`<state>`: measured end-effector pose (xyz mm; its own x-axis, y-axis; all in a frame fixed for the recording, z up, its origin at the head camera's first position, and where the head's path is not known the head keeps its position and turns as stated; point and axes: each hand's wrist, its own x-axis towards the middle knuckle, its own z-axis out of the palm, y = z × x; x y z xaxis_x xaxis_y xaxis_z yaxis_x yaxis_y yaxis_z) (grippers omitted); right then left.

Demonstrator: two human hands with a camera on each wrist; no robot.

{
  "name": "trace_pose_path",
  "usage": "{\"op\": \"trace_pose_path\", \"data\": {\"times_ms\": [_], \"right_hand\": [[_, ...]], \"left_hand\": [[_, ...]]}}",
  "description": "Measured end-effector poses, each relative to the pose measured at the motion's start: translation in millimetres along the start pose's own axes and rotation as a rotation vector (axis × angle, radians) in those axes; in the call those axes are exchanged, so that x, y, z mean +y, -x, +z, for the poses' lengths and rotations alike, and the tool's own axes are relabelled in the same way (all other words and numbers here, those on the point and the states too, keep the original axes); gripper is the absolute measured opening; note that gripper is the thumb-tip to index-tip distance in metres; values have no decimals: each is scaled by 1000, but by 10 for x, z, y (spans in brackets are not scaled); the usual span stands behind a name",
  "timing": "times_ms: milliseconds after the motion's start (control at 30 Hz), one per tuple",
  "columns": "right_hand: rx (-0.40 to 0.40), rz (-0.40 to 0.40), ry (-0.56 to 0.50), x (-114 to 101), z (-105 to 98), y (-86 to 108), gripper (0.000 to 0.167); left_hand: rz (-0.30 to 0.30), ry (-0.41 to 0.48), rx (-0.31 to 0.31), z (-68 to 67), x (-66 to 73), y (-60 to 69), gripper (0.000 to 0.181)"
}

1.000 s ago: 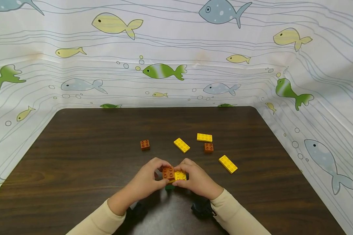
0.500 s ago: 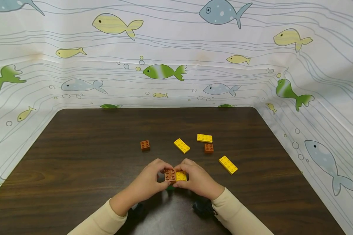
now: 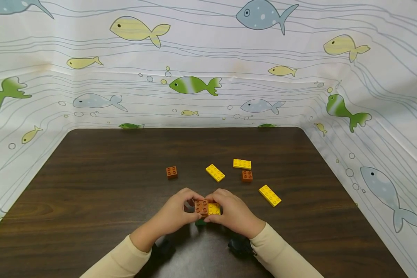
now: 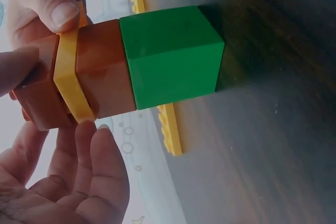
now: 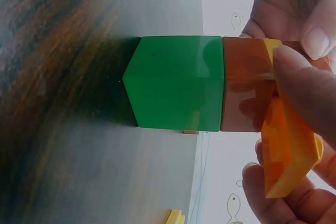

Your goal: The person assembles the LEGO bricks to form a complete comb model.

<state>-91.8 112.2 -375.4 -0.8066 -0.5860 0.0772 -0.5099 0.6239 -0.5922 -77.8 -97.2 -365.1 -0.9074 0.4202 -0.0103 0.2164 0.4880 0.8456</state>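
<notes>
A stack stands on the table between the hands: a green block (image 4: 173, 59) at the bottom, a brown brick (image 4: 105, 69) on it, then a yellow plate (image 4: 73, 77), and a second brown brick (image 3: 201, 207) on top. The plate (image 5: 291, 145) juts out to the right from under the top brick. My left hand (image 3: 173, 213) pinches the top brown brick between thumb and fingers. My right hand (image 3: 233, 212) holds the yellow plate, its thumb on the near side. In the left wrist view a small gap shows between plate and lower brick.
Beyond the hands lie a brown brick (image 3: 172, 172) at the left, a yellow plate (image 3: 215, 173) in the middle, another yellow plate (image 3: 242, 164) with a brown brick (image 3: 247, 176) just before it, and a third yellow plate (image 3: 270, 195) at the right. A fish-patterned cloth surrounds the table.
My left hand and the top brown brick have shifted slightly right and down, and the brick now sits squarer beside the plate's visible studs. My right hand has hardly moved.
</notes>
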Motion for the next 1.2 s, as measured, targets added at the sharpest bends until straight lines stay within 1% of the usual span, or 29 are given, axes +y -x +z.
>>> {"op": "trace_pose_path", "data": {"times_ms": [133, 233, 433, 533, 667, 933, 1033, 1200], "right_hand": [[13, -6, 7, 7, 5, 6, 41], [35, -17, -10, 25, 18, 21, 41], [138, -48, -154, 10, 44, 70, 35], [163, -60, -207, -4, 55, 74, 32], [151, -43, -244, -7, 75, 67, 32], [129, -21, -278, 4, 94, 78, 30], [116, -15, -287, 6, 89, 83, 29], [96, -4, -296, 11, 73, 77, 30]], "left_hand": [[-3, 32, 17, 16, -12, -6, 31], [-13, 71, 33, 40, -28, -7, 31], [-49, 167, 46, 58, -45, 2, 34], [-74, 228, 41, 47, -43, 16, 37], [-101, 281, 40, 41, -39, 27, 38], [-95, 274, 45, 49, -29, 34, 38], [-118, 295, 45, 48, -25, 49, 40], [-168, 367, 50, 49, -20, 74, 41]]}}
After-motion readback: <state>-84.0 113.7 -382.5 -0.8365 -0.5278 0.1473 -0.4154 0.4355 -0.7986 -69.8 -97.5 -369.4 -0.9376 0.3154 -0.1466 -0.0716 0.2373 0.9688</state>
